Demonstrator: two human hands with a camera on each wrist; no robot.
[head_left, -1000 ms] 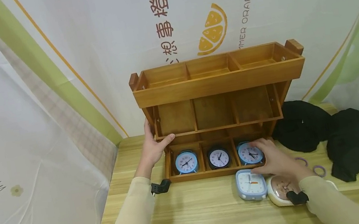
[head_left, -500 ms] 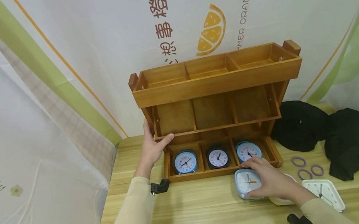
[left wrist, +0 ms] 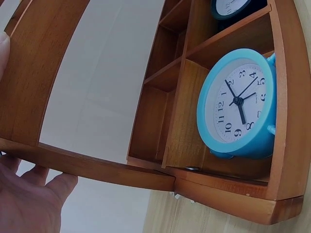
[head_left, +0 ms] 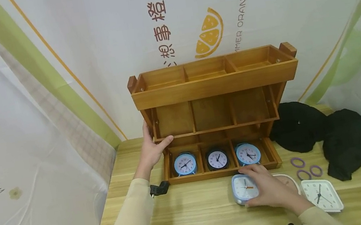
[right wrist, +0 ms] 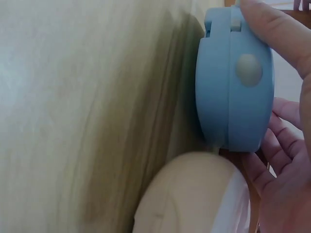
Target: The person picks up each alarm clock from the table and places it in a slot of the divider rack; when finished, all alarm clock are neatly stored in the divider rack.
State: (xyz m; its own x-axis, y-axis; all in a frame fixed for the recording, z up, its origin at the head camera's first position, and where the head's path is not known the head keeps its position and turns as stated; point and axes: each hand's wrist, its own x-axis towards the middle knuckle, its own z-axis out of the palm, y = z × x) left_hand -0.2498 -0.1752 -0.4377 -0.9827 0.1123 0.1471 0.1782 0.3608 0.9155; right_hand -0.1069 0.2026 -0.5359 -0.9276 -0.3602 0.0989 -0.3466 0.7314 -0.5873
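Observation:
My left hand (head_left: 151, 150) holds the left side of a tiered wooden box (head_left: 215, 86), thumb in front and fingers behind the side board. With my right hand (head_left: 271, 188) I grip a light-blue square alarm clock (head_left: 243, 188) between thumb and fingers, just in front of the box. Its blue casing (right wrist: 233, 87) fills the grip in the right wrist view. The bottom tier holds a round blue alarm clock (head_left: 185, 164) on the left, a black one (head_left: 217, 159) in the middle and another blue one (head_left: 248, 154) on the right.
A cream rounded clock (head_left: 288, 182) lies partly hidden behind my right hand. Beside it is a white square clock (head_left: 322, 195). Purple rings (head_left: 297, 162) and black cloth items (head_left: 347, 143) lie to the right. A printed curtain (head_left: 83, 37) hangs behind the box.
My right hand has left the right-hand round blue clock and taken hold of the light-blue square clock, which has shifted slightly left. My left hand keeps its place on the box.

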